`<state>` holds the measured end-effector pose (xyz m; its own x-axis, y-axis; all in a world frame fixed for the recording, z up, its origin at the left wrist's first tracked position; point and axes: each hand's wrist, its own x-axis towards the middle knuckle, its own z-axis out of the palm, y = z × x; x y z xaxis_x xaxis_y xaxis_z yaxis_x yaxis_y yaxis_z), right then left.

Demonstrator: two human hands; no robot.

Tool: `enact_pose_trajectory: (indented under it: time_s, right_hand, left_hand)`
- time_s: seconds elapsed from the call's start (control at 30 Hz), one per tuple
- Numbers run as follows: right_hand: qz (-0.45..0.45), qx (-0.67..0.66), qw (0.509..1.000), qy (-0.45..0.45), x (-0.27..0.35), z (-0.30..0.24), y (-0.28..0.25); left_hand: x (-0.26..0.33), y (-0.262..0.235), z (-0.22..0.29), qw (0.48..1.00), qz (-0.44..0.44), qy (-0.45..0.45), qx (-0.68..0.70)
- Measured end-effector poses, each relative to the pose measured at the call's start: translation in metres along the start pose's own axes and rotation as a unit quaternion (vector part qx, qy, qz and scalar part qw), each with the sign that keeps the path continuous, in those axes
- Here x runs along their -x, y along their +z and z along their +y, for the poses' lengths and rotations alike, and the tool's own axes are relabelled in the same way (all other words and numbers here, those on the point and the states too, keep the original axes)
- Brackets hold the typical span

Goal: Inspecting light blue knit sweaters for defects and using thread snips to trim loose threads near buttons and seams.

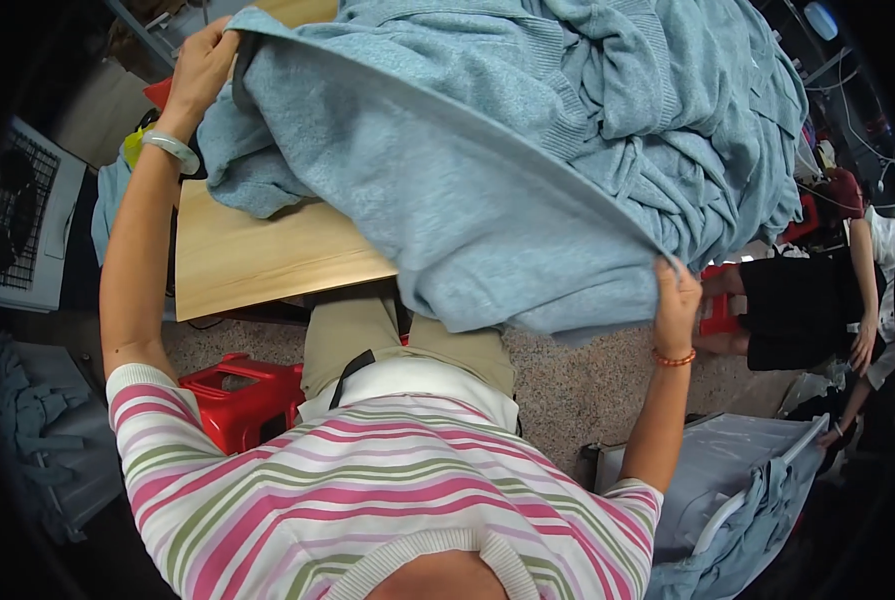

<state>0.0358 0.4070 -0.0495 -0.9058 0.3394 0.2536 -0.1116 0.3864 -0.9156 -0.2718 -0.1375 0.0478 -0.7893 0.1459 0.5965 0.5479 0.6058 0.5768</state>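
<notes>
A light blue knit garment (417,180) is stretched slantwise in front of me, its upper edge pulled nearly straight between my hands. My left hand (203,72), raised at the far left, is closed on one end of that edge. Lower down at the right, my right hand (676,300) pinches the other end. The middle of the cloth hangs in loose folds over the near edge of the wooden table (267,250). Behind it lies a big heap of matching blue knitwear (657,80), with ribbed bands showing in places.
A red plastic stool (235,398) stands at my left. Pale bins with blue knitwear sit at the lower right (702,450) and lower left (92,450). Another person (792,310) in dark shorts is at the right. A white panel with a dark grid (27,210) is at the left.
</notes>
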Motion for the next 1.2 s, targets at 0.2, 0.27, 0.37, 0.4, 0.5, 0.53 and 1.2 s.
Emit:
enact_pose_trajectory:
  time_s: [0.2,0.27,0.37,0.4,0.5,0.53,1.2]
  right_hand:
    - [0.043,-0.032,0.998,-0.021,-0.005,-0.008,-0.034]
    - [0.037,-0.011,0.999,-0.024,0.007,-0.023,-0.021]
    - [-0.063,0.060,0.996,-0.010,0.036,-0.035,-0.007]
    - [-0.124,0.043,0.990,-0.058,0.044,-0.042,0.003]
    - [-0.320,-0.069,0.942,-0.074,0.055,-0.083,0.038]
    - [-0.372,-0.100,0.920,-0.066,0.054,-0.091,0.050]
    - [-0.535,-0.001,0.842,0.070,0.009,-0.079,0.101]
  left_hand:
    - [-0.033,-0.003,0.010,0.997,-0.050,0.024,-0.049]
    - [-0.030,0.001,0.024,0.998,-0.038,0.017,-0.047]
    - [-0.010,-0.018,-0.009,0.999,0.014,0.008,-0.035]
    - [-0.001,-0.034,-0.030,0.994,-0.003,-0.107,0.036]
    - [0.059,-0.073,-0.065,0.995,0.036,-0.030,-0.086]
    - [0.084,-0.081,-0.073,0.972,0.004,-0.060,-0.226]
    - [0.233,-0.079,0.130,0.840,-0.367,-0.238,0.321]
